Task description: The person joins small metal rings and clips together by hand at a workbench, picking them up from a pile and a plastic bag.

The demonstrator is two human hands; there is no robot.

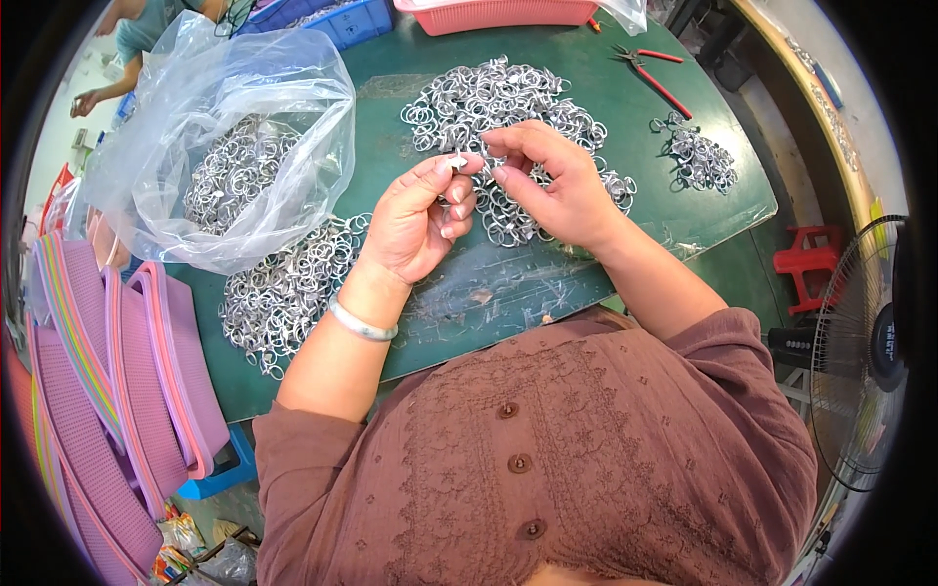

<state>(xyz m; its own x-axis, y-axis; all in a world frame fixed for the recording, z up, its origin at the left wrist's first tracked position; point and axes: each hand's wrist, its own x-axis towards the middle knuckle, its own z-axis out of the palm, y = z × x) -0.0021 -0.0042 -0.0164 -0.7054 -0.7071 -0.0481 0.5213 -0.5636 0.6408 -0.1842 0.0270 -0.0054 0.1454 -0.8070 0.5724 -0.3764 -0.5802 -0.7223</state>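
Above the green table, my left hand (422,217) pinches a small silvery metal piece (457,162) between thumb and forefinger, its other fingers curled in. My right hand (555,184) hovers just to the right of it, thumb and forefinger apart, with nothing visible between them. Behind and below both hands spreads a large heap of silvery metal rings (489,98). A second pile of rings (283,293) lies left of my left forearm. More rings (239,181) fill an opened clear plastic bag (322,98) at the far left.
Red-handled pliers (662,90) and a small ring cluster (705,161) lie at the right. A pink basket (498,16) and blue crate (342,21) stand at the back. Purple bins (181,361) are left, a fan (860,352) and red stool (809,264) right. Another person's hand (86,103) shows far left.
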